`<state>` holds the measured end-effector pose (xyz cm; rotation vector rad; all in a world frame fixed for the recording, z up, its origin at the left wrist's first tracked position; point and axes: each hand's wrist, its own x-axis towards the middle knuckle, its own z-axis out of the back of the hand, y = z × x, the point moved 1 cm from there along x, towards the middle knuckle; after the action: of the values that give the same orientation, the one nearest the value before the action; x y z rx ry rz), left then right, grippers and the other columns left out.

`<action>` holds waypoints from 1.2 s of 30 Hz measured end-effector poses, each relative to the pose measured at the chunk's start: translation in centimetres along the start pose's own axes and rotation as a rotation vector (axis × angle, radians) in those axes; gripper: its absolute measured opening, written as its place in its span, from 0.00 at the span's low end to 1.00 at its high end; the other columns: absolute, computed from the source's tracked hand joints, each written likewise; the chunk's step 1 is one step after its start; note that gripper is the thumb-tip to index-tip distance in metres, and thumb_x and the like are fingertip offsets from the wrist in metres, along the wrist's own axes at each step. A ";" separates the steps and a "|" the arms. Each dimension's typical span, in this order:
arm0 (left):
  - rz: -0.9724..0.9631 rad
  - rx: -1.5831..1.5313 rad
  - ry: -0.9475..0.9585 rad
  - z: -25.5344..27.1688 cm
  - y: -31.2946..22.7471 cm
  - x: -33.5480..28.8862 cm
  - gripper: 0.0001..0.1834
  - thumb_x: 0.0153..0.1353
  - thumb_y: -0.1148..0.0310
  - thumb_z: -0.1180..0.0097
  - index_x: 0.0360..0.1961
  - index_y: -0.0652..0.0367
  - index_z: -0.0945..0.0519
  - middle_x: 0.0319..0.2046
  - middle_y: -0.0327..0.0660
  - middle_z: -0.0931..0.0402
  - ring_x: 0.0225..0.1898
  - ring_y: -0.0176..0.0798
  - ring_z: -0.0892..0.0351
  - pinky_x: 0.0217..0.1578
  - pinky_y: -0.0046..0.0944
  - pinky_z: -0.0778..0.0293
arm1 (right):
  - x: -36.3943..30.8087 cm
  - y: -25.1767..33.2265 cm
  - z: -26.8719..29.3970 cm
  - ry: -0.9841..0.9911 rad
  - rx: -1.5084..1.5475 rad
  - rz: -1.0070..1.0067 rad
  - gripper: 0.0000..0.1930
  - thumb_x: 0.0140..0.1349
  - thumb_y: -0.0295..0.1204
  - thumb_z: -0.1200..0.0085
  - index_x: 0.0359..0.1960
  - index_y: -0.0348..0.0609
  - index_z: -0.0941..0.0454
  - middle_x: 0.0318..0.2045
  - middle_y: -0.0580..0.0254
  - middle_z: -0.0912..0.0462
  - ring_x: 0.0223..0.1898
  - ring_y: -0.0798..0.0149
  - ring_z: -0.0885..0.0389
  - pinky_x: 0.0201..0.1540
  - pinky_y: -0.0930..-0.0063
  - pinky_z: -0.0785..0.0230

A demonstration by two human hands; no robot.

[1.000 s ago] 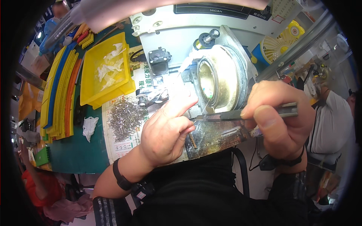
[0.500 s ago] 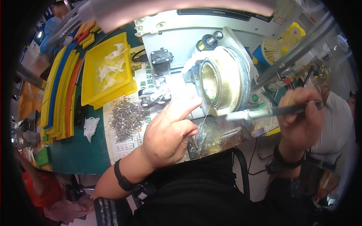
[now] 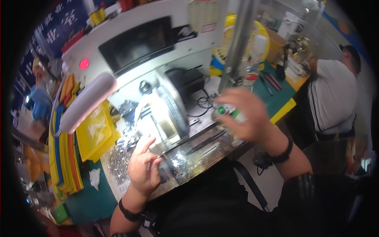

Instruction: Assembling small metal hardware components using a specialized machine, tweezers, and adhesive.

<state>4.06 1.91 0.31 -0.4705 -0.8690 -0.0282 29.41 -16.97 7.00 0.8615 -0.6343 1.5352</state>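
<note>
Over a cluttered green-topped workbench, the left hand pinches a metal piece; the right hand blurs, its hold unclear

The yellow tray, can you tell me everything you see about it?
The tray is bright yellow and open on top, with raised sides. It looks like plastic. Crumpled white scraps lie inside. It sits on the bench, right of the coloured strips, with a heap of little metal bits close by. A pinkish lamp blocks part of it from view. Neither hand touches it.
</note>
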 end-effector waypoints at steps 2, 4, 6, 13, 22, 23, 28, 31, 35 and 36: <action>0.136 -0.086 -0.010 -0.3 -0.4 0.2 0.03 0.63 0.77 0.42 0.34 0.62 0.24 0.47 0.56 0.19 0.53 0.59 0.19 0.55 0.49 0.25 | 2.2 -0.5 -2.3 0.032 0.039 0.034 0.13 0.53 0.26 0.34 0.40 0.41 0.18 0.27 0.59 0.18 0.37 0.53 0.18 0.43 0.62 0.27; 0.299 -0.156 -0.014 -0.2 -0.4 0.5 0.02 0.63 0.77 0.42 0.32 0.63 0.22 0.36 0.49 0.17 0.41 0.48 0.16 0.45 0.41 0.23 | 2.4 -2.6 -2.6 0.640 0.213 -0.143 0.06 0.57 0.29 0.37 0.34 0.43 0.18 0.27 0.59 0.18 0.36 0.53 0.18 0.42 0.62 0.28; 0.394 -0.069 0.097 1.4 -0.2 0.8 0.02 0.62 0.79 0.43 0.31 0.63 0.21 0.31 0.46 0.18 0.34 0.43 0.17 0.38 0.37 0.24 | 3.8 -2.2 -1.1 0.519 0.301 -0.243 0.06 0.58 0.31 0.38 0.33 0.43 0.18 0.27 0.58 0.17 0.36 0.53 0.19 0.43 0.61 0.29; 0.132 -0.050 0.197 -0.8 -8.3 3.5 0.22 0.51 0.85 0.38 0.49 0.67 0.21 0.48 0.57 0.19 0.51 0.57 0.18 0.54 0.46 0.24 | -1.9 -0.5 -1.0 0.391 0.112 0.078 0.05 0.58 0.34 0.40 0.26 0.51 0.20 0.25 0.66 0.22 0.32 0.58 0.21 0.40 0.62 0.34; 0.571 -0.347 0.321 -9.1 -7.6 4.6 0.14 0.63 0.77 0.38 0.49 0.70 0.18 0.36 0.47 0.13 0.36 0.41 0.13 0.41 0.35 0.21 | -4.7 0.3 0.7 0.371 0.095 0.097 0.06 0.54 0.34 0.41 0.21 0.50 0.22 0.24 0.66 0.23 0.33 0.58 0.21 0.43 0.63 0.34; 0.704 -0.514 0.317 -9.4 -7.1 4.3 0.12 0.64 0.77 0.38 0.47 0.71 0.17 0.36 0.45 0.13 0.35 0.36 0.14 0.40 0.33 0.21 | -4.8 0.3 0.9 0.342 0.135 0.093 0.08 0.55 0.34 0.41 0.21 0.49 0.21 0.24 0.66 0.23 0.33 0.57 0.22 0.43 0.62 0.34; 0.710 -0.680 0.334 -9.5 -6.6 4.2 0.08 0.64 0.78 0.38 0.43 0.71 0.16 0.37 0.46 0.15 0.36 0.35 0.16 0.43 0.33 0.22 | -4.5 -0.4 1.5 0.361 0.208 0.092 0.09 0.55 0.36 0.41 0.21 0.48 0.20 0.24 0.62 0.20 0.32 0.54 0.19 0.42 0.60 0.32; 0.691 -0.735 0.249 -8.6 -6.9 3.8 0.06 0.65 0.77 0.40 0.41 0.69 0.17 0.38 0.45 0.16 0.42 0.38 0.17 0.49 0.37 0.23 | -3.9 -0.6 1.9 0.395 0.260 0.124 0.07 0.55 0.33 0.40 0.22 0.47 0.20 0.24 0.63 0.22 0.34 0.54 0.20 0.42 0.60 0.32; 0.548 -0.879 0.338 -9.0 -6.7 4.9 0.04 0.67 0.76 0.44 0.35 0.65 0.21 0.36 0.44 0.17 0.48 0.42 0.19 0.55 0.43 0.27 | -3.8 -2.2 2.0 0.397 0.411 0.114 0.05 0.54 0.31 0.39 0.27 0.45 0.17 0.26 0.60 0.19 0.36 0.52 0.19 0.44 0.58 0.29; 0.567 -0.910 0.397 -8.7 -6.9 5.4 0.04 0.68 0.76 0.45 0.34 0.65 0.21 0.36 0.45 0.17 0.49 0.42 0.18 0.53 0.41 0.26 | -3.4 -3.2 2.2 0.391 0.326 0.108 0.06 0.53 0.31 0.38 0.31 0.44 0.17 0.27 0.59 0.18 0.38 0.51 0.19 0.45 0.57 0.28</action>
<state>12.40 -6.99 2.18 -1.4960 -0.2620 0.0064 33.04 -20.26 5.23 0.7436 -0.1492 1.8741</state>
